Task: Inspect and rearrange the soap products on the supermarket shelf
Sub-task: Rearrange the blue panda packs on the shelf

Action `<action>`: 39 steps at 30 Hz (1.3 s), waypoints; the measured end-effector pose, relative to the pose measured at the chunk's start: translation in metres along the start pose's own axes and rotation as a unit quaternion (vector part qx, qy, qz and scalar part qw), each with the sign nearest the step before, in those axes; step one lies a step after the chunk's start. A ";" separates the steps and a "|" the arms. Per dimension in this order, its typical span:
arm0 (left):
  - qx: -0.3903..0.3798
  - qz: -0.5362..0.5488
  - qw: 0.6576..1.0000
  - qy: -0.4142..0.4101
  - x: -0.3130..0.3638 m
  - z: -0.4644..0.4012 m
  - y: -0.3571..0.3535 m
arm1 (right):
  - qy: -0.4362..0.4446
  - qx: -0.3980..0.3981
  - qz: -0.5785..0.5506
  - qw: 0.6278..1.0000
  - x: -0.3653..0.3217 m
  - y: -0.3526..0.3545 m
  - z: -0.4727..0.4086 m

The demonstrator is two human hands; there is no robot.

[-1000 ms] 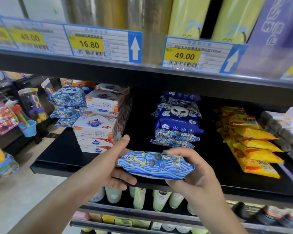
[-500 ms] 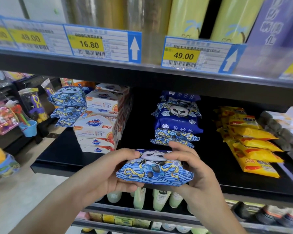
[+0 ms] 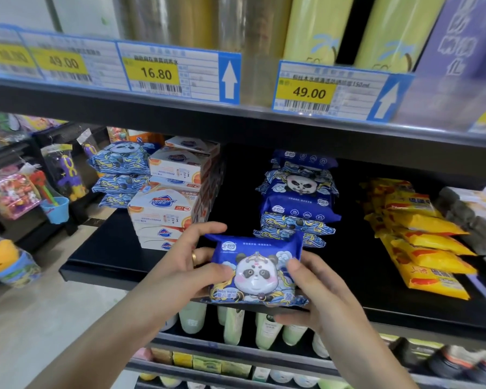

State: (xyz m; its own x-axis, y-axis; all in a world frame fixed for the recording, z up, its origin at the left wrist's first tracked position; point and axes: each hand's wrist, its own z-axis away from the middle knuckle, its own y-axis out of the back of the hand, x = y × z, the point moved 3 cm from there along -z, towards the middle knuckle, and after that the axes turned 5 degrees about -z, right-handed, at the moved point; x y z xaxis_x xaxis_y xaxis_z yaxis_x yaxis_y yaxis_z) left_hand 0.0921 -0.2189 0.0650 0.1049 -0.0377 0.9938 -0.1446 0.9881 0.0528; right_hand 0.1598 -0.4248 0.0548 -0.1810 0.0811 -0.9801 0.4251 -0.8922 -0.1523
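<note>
Fingers (image 3: 208, 230) of both hands around "baby wipes" panda pack (image 3: 257, 272)

I see bright, even light from above; the shelf interior (image 3: 236, 175) is dark. The price tags (image 3: 62, 63) at left are blurred, and the edges bend.

The pack (image 3: 257, 272) held in the grip is deep blue with a white panda face and wave pattern. Behind it, a stack (image 3: 298, 197) shares that blue. Left, boxes (image 3: 166, 209) are white and orange; right, packets (image 3: 424, 242) are yellow and red.
</note>
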 end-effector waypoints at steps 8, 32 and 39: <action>-0.004 -0.067 0.996 -0.060 -0.002 0.019 -0.001 | 0.020 0.018 -0.017 0.999 -0.001 -0.008 -0.002; 0.223 -0.407 0.870 -0.167 -0.002 0.102 0.172 | 0.180 0.055 0.325 0.927 0.024 -0.095 -0.067; 0.192 -0.410 0.877 -0.159 -0.011 0.055 0.266 | 0.241 0.187 0.556 0.773 0.049 -0.123 -0.080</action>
State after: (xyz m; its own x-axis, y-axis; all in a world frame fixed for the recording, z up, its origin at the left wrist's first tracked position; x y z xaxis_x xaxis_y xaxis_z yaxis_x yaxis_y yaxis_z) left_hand -0.0021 0.0365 0.0734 0.0578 -0.8127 0.5797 -0.4760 0.4880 0.7316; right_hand 0.1701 -0.2754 0.0153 0.5023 -0.7531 -0.4250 -0.2223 -0.5875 0.7781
